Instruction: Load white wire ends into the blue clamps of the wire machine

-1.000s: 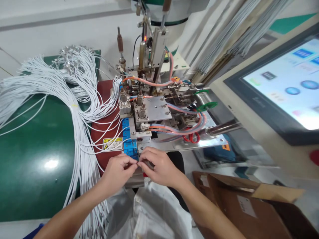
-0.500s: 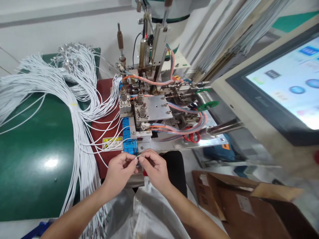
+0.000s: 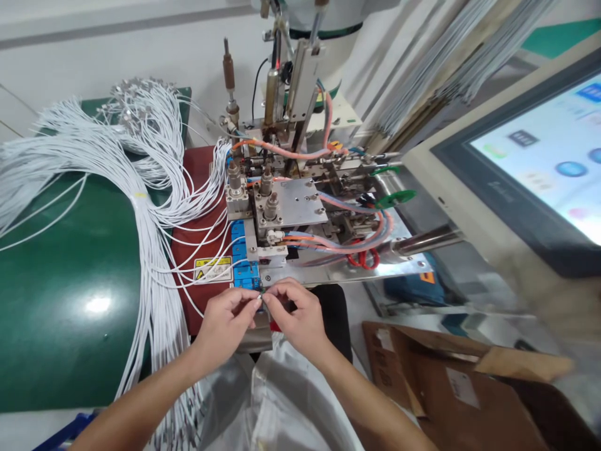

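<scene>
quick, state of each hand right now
Left hand: closed, pinching a white cable near its end.
Right hand: pinched closed at that end; grip unclear.

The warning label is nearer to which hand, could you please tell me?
Left: the left hand is just below the warning label in the view, while the right hand is farther off, down to its right.

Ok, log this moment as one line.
left hand: pinching cable tip; right hand: pinched close beside it; blue blocks: just beyond

White cables (image 3: pixel 149 275), blue fixture blocks (image 3: pixel 245 274), dark-red plate (image 3: pixel 197 166), green tabletop (image 3: pixel 70 282), yellow-and-white label (image 3: pixel 213 269), orange hoses (image 3: pixel 293 154)
</scene>
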The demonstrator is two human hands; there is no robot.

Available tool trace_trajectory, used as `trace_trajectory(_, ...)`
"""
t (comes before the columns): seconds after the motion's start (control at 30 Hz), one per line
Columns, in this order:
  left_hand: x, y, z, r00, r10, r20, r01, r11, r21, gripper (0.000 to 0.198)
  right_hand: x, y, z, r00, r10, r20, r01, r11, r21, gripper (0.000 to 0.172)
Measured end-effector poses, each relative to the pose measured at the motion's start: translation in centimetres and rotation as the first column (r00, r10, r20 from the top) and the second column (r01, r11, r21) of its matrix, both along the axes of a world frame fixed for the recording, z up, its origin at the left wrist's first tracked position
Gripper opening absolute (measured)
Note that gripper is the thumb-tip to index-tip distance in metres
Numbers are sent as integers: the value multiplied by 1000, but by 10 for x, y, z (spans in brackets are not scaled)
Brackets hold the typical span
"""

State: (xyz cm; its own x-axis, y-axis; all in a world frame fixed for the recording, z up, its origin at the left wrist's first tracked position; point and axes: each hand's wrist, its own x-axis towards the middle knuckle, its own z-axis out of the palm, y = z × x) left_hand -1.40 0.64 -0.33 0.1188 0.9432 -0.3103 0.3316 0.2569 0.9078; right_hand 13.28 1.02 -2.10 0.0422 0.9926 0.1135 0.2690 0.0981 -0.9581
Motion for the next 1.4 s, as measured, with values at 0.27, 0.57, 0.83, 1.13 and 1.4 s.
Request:
trace_trajectory(0.27,-24,20,8,898,-196,-393,290,937,195,15,1,8,-22,998,-4,70,15,989,-148,13)
trace_trajectory(0.57,-25,26,-3,832,-137,-537,309,919,246,17,0,15,-20,928,133,348,-41,965,-260,15)
trace_trajectory(0.83,-22,28,-1,757,-174,-630,384,898,215,18,10,27,-22,911,284,299,-182,928,-326,14)
trace_trajectory(1.13,-20,24,-2,700,-167,-695,411,889,200,16,-11,20,-49,945,58,323,-46,998,-43,33)
trace_trajectory(1.4,-28,17,-4,576,-151,-803,584,764,275,23,-6,21,-50,986,-15,166,38,990,-136,34)
